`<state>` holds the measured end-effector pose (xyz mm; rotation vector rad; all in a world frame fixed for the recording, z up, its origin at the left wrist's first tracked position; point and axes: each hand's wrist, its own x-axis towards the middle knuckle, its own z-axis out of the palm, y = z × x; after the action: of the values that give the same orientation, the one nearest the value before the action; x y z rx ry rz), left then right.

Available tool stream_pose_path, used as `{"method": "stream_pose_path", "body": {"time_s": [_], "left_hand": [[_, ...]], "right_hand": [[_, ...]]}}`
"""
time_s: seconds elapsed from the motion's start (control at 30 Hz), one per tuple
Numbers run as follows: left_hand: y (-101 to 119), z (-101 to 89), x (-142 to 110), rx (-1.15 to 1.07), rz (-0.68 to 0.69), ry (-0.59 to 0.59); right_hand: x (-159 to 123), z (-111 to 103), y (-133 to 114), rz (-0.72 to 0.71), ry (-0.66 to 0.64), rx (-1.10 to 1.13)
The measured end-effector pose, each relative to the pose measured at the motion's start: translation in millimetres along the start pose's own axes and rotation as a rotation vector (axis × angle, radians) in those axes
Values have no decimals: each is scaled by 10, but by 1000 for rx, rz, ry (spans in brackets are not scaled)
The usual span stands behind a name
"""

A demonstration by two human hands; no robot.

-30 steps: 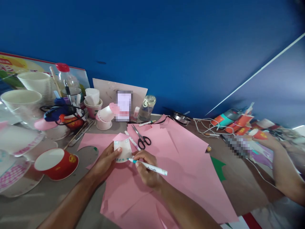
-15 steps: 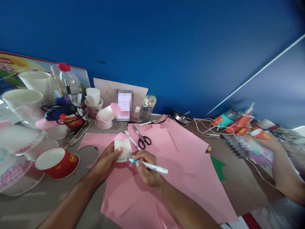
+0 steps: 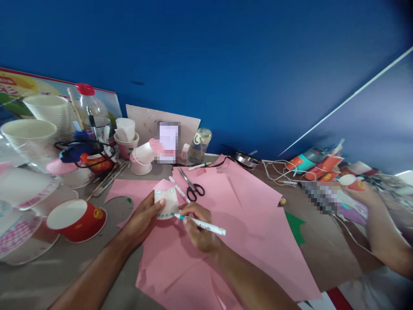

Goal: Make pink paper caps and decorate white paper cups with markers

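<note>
Tilted over the pink paper, a white paper cup [image 3: 167,202] with a pink top piece carries small teal marks along its lower edge. My left hand [image 3: 146,215] grips this cup from the left, thumb on its front. Between the fingers of my right hand [image 3: 200,228] is a white acrylic marker [image 3: 208,227]; its teal tip meets the cup's lower right edge. Scissors [image 3: 192,186] with black handles lie on the pink paper [image 3: 251,241] just beyond, and a second white marker [image 3: 180,192] rests beside them.
At left stand a red paper cup [image 3: 77,218], stacked white cups [image 3: 29,137] and a red-capped bottle [image 3: 92,107]. A glass bottle [image 3: 200,146] and a blurred phone screen [image 3: 167,142] stand at the back. On the right, another person's hand [image 3: 366,196] holds a small red cup [image 3: 353,182].
The marker tip has shifted very slightly left along the cup's lower edge. My left hand keeps its hold on the cup, and little else differs.
</note>
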<state>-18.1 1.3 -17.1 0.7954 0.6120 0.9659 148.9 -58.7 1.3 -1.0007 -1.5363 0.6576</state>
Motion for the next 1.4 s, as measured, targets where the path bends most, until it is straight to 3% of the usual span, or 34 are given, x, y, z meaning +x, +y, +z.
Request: {"method": "stream_pose_path", "body": {"time_s": [0.4, 1.0, 1.4], "left_hand": [[33, 31, -12, -53, -11, -7], [30, 35, -1, -50, 10, -18], [-3, 0, 15, -34, 13, -29]], "right_hand": [[-4, -17, 46, 21, 26, 126], [23, -4, -37, -84, -14, -14], [8, -8, -3, -26, -21, 46]]}}
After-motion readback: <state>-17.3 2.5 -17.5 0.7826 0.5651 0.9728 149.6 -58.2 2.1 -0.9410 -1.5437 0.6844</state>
